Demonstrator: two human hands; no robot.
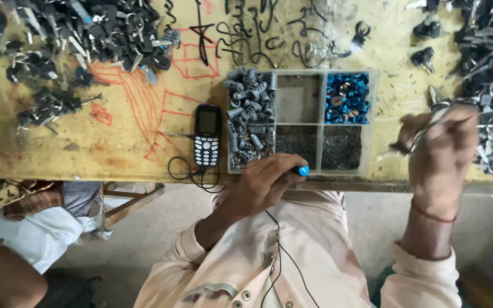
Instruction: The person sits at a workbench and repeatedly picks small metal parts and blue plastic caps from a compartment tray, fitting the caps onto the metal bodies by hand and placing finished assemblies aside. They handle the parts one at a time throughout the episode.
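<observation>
While the left hand (266, 185) rests at the near edge of the scuffed yellow workbench (144, 142), its fingers are curled shut around a small blue-tipped tool (303, 170), just in front of a clear plastic compartment tray (300, 122). The right hand (440, 145), raised above the bench at the right, is closed around a thin metal key-like piece (423, 134) whose exact shape is blurred. The tray holds grey metal cylinders (249, 97) in its left compartments, shiny blue round caps (346, 97) at the far right, and fine dark pins (340, 147) in the near ones. A black keypad phone (207, 135) lies just left of the tray, its thin black cord (192, 174) looping off the near edge. Heaps of black-headed keys (104, 31) crowd the far left corner, with more dark lock parts (492, 63) piled along the right.
</observation>
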